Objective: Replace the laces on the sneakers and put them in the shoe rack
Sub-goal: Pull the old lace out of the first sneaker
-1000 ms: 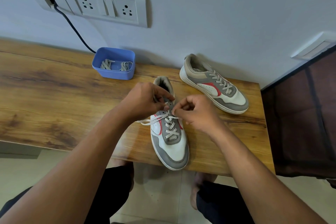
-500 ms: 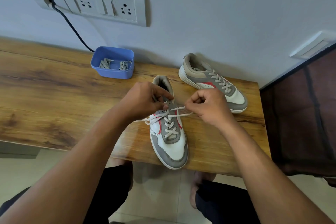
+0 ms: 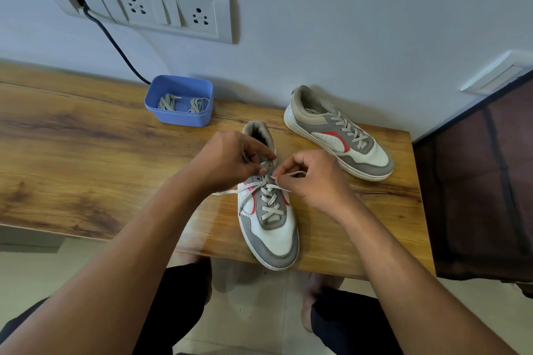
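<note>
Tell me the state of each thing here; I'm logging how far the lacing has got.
Near sneaker: upright on the table, laced partway, top eyelets empty.
Far sneaker: upright, laced.
White lace: threaded through the lower eyelets, one end trailing left.
Left hand: pinches the near sneaker's eyelet flap.
Right hand: pinches the white lace's other end.
Blue tub: open, holding two grey lace bundles.

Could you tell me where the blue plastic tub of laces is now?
In the head view, the blue plastic tub sits at the wooden tabletop's back edge, left of the near grey-and-white sneaker, below the white socket panel.
</note>
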Tool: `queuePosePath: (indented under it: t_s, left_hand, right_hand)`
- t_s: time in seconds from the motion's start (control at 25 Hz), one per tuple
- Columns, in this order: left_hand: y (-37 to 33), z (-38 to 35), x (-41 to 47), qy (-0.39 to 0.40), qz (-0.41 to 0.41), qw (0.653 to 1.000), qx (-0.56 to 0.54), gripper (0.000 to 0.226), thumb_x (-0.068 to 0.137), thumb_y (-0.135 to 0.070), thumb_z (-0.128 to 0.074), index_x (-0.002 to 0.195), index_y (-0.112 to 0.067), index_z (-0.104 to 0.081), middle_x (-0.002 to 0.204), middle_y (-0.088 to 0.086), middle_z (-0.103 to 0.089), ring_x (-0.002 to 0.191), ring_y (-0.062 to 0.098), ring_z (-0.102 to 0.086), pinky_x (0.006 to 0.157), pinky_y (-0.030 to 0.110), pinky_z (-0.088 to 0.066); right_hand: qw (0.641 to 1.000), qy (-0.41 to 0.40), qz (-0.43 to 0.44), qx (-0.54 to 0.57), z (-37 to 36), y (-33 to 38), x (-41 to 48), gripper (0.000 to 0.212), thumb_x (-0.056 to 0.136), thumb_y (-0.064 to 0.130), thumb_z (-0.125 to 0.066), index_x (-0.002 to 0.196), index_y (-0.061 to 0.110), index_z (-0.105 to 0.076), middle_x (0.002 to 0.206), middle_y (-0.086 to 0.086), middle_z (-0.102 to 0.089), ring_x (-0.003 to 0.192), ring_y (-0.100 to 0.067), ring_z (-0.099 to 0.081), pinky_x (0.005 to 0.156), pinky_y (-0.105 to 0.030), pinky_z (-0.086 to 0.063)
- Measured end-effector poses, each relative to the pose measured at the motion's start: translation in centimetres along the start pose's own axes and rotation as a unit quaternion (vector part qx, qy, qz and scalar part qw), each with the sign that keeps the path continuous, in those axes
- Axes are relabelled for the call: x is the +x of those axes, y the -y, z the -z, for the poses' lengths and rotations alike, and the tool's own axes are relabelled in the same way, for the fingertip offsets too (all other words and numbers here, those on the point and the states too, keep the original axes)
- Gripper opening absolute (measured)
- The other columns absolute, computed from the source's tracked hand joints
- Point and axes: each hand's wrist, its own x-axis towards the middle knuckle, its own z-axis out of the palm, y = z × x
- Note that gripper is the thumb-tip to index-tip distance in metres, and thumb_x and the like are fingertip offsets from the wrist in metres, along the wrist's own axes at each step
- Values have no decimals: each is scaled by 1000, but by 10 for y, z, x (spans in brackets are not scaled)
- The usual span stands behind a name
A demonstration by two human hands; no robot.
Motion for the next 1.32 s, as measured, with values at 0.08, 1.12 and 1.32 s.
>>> queuePosePath:
  t_s: [0.08,1.12,1.32]
  left_hand:
    - [0,0,0,-1,-3,1000,1,30,81,-28,-85,110,-36,-79,82,-9,-73,74,1,-65,65,12,-46]
    - [-3,1,-2,0,-1,1000,-3,31,82,-27,-85,111,-35,-78,83,-10,-73,74,0,-65,69,18,-51]
    - [-5,-1,-2,-11,-6,1000,8,30,82,-26,-84,110,-36,-78,82,-10,-72,67,-6,-59,62,11,-42]
  right_hand:
    - [999,-43,6,-23,3,-1,3,8,81,21,-82,75,23,-78,72,9,-74,66,-5,-69,64,-33,-58]
    - [997,-55,14,-57,17,-1,1,10,83,24,-82,76,26,-76,73,11,-74,68,-5,-69,70,-43,-63]
    - [992,-76,-29,-91,30,-7,3,10,81,28,-81,75,25,-74,75,11,-73,71,-7,-69,66,-34,-59]
